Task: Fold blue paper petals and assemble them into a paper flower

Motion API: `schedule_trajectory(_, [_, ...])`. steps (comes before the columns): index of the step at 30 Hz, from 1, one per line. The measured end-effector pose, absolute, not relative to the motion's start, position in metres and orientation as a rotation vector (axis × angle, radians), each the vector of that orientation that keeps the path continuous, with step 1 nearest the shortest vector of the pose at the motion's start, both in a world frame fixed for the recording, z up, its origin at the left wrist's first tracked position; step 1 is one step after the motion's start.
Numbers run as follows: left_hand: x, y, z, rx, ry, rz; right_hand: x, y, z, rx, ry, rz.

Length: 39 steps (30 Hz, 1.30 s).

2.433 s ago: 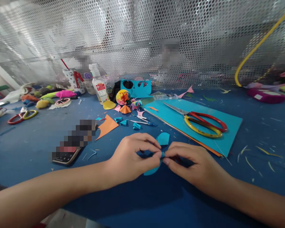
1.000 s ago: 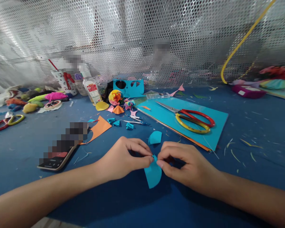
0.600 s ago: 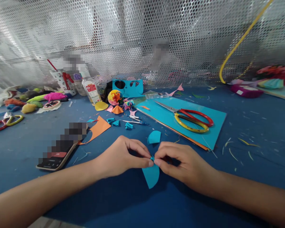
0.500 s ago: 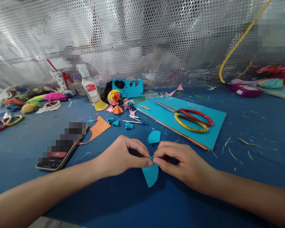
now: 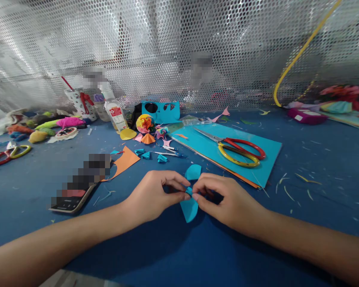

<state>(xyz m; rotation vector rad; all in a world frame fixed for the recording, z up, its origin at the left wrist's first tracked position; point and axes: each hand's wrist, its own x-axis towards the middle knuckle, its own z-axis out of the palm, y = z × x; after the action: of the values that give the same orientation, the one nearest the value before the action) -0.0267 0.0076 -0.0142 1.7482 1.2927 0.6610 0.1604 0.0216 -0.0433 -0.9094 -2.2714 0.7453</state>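
Both grips, left hand (image 5: 155, 195) and right hand (image 5: 224, 199), pinching the small rounded turquoise paper piece (image 5: 189, 208); it's swung from flat to hanging, fold tightened since earlier.

- You face a perforated metal screen (image 5: 179, 48) that runs along the table's far edge.
- The blue table (image 5: 317, 167) spreads before you.
- Bright light glares through the screen.

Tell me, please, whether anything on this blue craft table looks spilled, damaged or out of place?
Nothing spilled or broken. Thin paper slivers litter the blue table on the right, and an orange sheet has a piece cut away. Both hands, left hand and right hand, pinch a small blue paper piece.
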Motion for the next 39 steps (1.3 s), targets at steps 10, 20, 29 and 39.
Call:
schedule_trajectory(10, [-0.0278, 0.0052, -0.0122, 1.744, 1.314, 0.695, 0.1633, 0.0249, -0.0444, -1.0, -2.195, 0.772])
schedule_trajectory(20, [-0.0258, 0.0046, -0.0134, 1.811, 1.368, 0.749, 0.1614, 0.025, -0.0408, -0.977, -2.141, 0.768])
schedule_trajectory(29, [-0.0247, 0.005, -0.0104, 1.759, 1.377, 0.765, 0.1622, 0.0252, -0.0396, -0.916, -2.117, 0.758])
schedule_trajectory(39, [-0.0243, 0.0067, -0.0101, 1.823, 1.365, 0.759, 0.1608, 0.0231, -0.041, -0.837, -2.172, 0.773])
